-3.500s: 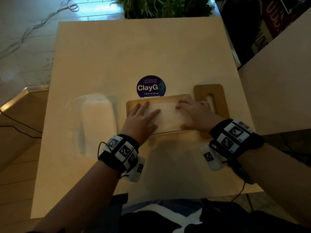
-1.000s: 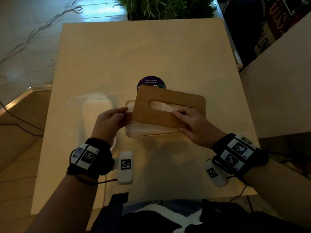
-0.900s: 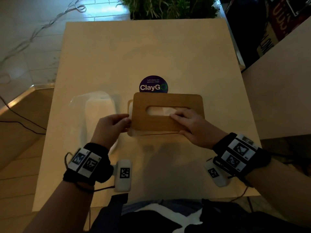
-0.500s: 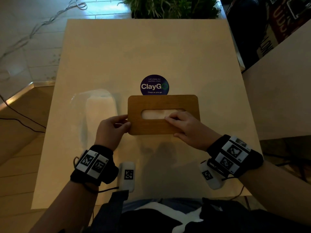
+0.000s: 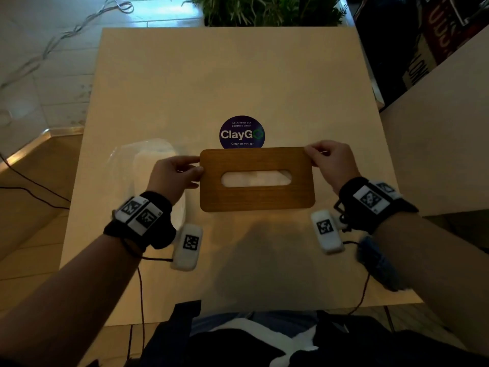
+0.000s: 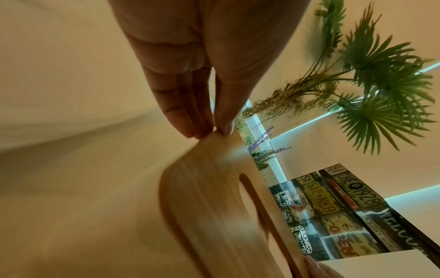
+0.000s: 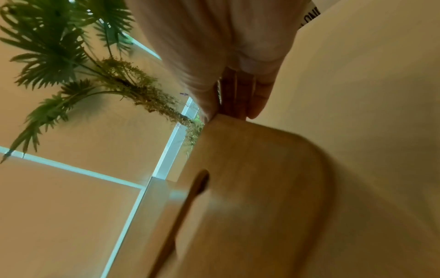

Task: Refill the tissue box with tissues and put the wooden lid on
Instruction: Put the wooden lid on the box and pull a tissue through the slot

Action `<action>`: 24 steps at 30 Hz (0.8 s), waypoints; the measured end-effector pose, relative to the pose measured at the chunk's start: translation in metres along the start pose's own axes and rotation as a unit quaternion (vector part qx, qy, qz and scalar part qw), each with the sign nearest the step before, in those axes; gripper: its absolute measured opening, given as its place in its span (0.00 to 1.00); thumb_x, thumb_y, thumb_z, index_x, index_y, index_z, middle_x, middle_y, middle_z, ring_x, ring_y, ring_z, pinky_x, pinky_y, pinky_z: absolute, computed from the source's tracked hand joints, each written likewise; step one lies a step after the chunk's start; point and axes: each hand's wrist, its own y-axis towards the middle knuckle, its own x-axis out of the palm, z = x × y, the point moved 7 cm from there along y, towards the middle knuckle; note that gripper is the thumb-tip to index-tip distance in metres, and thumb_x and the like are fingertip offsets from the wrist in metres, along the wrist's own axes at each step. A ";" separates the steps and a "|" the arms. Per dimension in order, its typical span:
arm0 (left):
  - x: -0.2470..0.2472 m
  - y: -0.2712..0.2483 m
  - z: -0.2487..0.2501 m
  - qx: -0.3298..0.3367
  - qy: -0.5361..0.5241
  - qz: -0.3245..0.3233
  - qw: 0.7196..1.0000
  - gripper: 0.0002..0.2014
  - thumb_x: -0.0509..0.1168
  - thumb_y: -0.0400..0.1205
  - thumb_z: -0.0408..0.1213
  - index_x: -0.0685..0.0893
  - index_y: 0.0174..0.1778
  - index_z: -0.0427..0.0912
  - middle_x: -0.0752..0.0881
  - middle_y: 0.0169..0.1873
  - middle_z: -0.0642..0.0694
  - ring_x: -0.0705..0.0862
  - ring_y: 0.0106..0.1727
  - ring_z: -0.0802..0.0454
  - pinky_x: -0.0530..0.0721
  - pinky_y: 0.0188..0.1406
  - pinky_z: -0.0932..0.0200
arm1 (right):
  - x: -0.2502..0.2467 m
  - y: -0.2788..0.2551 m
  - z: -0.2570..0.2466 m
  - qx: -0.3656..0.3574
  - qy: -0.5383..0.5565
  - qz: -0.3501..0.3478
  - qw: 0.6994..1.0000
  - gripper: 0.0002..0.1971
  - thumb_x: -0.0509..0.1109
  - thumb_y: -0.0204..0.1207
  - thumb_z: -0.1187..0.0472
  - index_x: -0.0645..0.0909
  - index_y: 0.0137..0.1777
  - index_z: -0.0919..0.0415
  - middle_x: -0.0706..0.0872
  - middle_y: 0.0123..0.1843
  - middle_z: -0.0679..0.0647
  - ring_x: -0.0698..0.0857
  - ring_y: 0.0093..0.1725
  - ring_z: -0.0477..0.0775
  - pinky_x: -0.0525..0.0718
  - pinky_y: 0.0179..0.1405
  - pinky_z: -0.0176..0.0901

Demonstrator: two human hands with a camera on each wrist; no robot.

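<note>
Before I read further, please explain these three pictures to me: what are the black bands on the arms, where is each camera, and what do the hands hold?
No machine here: a person works with bare hands. The black bands carry small cameras and printed marker squares. The big picture comes from a camera on the head, looking down at the table. The other two come from the wrists, looking along the fingers.

The left hand and the right hand each pinch one end of the wooden lid. White tissues show through its slot. The box under it is hidden. On the table also lie a ClayGo sticker and a clear tissue wrapper. Plants stand behind.
</note>
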 end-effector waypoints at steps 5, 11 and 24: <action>0.003 0.009 0.007 -0.045 -0.028 -0.035 0.998 0.08 0.65 0.79 0.29 0.83 0.52 0.42 0.86 0.38 0.43 0.88 0.38 0.50 0.89 0.34 0.58 | 0.002 0.013 -0.001 0.066 0.042 -0.090 0.993 0.05 0.71 0.77 0.64 0.83 0.39 0.60 0.85 0.41 0.59 0.84 0.48 0.59 0.85 0.61 0.61; 0.006 0.017 0.014 -0.074 -0.032 -0.041 0.996 0.03 0.65 0.80 0.32 0.83 0.43 0.44 0.85 0.41 0.44 0.86 0.41 0.49 0.87 0.32 0.54 | 0.001 0.023 -0.009 0.079 0.003 -0.135 0.988 0.05 0.70 0.77 0.66 0.83 0.40 0.64 0.84 0.39 0.57 0.84 0.46 0.57 0.86 0.58 0.55; 0.003 0.025 0.020 -0.072 -0.007 -0.005 0.997 0.02 0.67 0.79 0.32 0.84 0.44 0.38 0.87 0.42 0.42 0.87 0.45 0.50 0.87 0.33 0.58 | 0.003 0.020 -0.014 0.071 -0.016 -0.099 0.992 0.03 0.69 0.77 0.69 0.84 0.45 0.68 0.84 0.37 0.57 0.85 0.38 0.52 0.87 0.41 0.41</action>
